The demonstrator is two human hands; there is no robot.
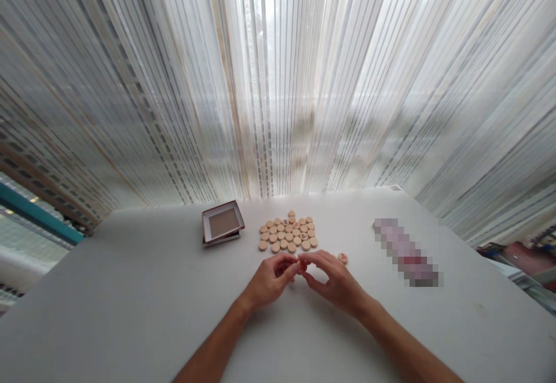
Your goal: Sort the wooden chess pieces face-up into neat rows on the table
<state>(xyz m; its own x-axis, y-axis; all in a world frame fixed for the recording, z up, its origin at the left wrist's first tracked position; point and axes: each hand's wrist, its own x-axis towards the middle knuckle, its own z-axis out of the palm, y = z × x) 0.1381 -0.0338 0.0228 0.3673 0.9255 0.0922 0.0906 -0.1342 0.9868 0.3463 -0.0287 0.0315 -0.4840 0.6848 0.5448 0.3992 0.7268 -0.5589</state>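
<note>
A red-marked round wooden disc (301, 266) sits between the left hand (269, 281), pinched nearly closed on it, and the half-curled right hand (339, 283), whose hold cannot be told. Step: apparently two-handed handling; next move calls for steadiness. Pale wooden discs (289, 237): 11-to-12 o'clock. Fingers obscure the held face.

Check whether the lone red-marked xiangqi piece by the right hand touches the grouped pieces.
Apart: the head view shows white tabletop between the red-marked xiangqi piece and the grouped pieces.

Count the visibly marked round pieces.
5: three marked pieces in the cluster, a held piece between left hand and right hand, a loose piece beside the latter; more may be hidden.
</note>
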